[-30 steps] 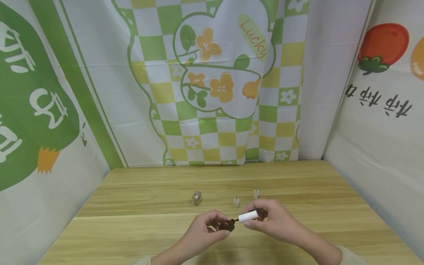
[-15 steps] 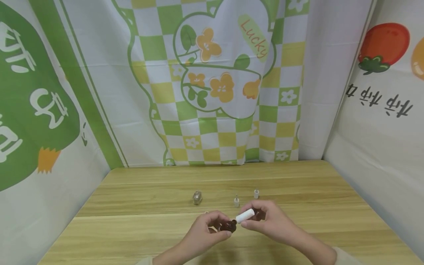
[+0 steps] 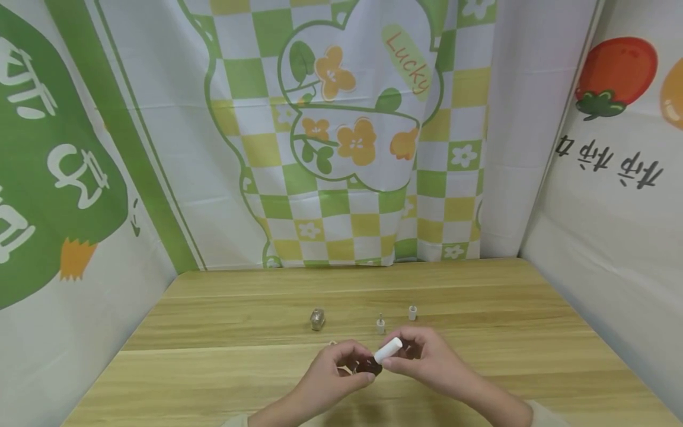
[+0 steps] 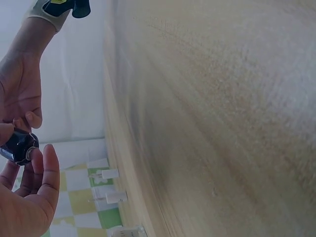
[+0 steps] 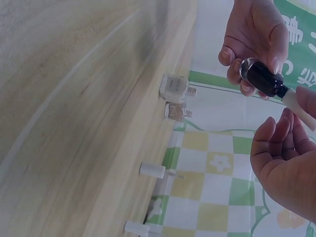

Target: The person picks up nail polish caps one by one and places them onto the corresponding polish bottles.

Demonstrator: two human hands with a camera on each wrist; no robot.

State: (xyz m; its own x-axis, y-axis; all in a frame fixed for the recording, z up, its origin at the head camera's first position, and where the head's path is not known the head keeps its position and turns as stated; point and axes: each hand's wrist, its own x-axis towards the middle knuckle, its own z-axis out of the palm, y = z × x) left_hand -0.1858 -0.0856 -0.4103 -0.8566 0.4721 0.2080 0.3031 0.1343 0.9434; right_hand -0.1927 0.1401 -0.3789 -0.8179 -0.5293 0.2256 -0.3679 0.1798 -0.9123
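As I watch from afar, dark bottle (image 5: 261,78): above the desk (image 3: 229,320), tilted in the left hand (image 3: 333,367), its neck turned toward the right hand (image 3: 432,359)
Left fingers: grasping the dark bottle around its body, leaving the neck free
White cap (image 3: 388,350): slanted, its lower end at the dark bottle's neck; from the right wrist I see a short stretch of black neck showing below it
Right fingers: pinching the white cap, the others curving loosely beneath it
Nearer loose cap (image 3: 380,325): upright on the desk beyond the hands, its thin stem pointing up
Farther loose cap (image 3: 412,312): also upright, a little behind and to the right of the first, well apart from the glass
Speckled bottle (image 3: 317,319): standing on the desk to the left, its neck bare
Lettered bottle (image 5: 174,88): clear glass, just beside the speckled one, uncapped, its lettering too small for me to read
Checkered cloth (image 3: 365,225): hanging behind the desk, green, yellow and white, with "Lucky" printed near the top
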